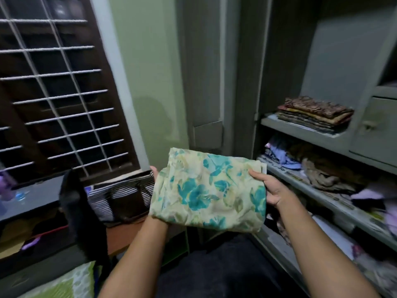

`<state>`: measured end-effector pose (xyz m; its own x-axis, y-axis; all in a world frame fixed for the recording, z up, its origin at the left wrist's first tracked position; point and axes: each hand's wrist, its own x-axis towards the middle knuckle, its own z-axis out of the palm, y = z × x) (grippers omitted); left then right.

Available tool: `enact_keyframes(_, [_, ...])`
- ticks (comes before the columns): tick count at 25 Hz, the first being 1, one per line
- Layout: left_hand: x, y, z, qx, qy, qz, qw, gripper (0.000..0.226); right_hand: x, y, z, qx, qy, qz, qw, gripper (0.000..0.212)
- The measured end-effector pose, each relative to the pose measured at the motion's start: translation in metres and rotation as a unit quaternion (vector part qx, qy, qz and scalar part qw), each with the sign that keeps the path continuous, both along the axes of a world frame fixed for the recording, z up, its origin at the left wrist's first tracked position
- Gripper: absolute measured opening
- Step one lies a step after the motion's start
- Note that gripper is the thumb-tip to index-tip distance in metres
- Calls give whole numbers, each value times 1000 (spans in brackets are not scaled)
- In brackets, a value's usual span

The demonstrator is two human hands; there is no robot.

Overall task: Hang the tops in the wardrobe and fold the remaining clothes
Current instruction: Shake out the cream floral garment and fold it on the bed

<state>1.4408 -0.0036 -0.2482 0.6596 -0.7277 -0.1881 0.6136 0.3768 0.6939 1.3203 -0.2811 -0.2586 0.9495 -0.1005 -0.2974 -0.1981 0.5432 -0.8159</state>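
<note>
cream-and-teal floral cloth [209, 190], already folded, sits in front of the wardrobe shelves [300, 127]. my right hand [271, 190] pinches its right edge; my left hand [155, 172] is mostly hidden beneath, grip unclear. i'd keep it level and slide it flat onto a shelf.

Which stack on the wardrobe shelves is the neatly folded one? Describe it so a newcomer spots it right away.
Start at the open wardrobe on the right and find its upper visible shelf. The folded stack sits there, just left of a small drawer. It is dark, brown and maroon patterned cloth in flat, even layers, while the clothes on the shelf below lie crumpled and loose.
</note>
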Motion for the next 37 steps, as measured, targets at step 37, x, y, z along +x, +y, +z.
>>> enact_keyframes(37, [286,-803,157,336,-713,-40,614,77,165,-564,163,-555,397,-533,500,67])
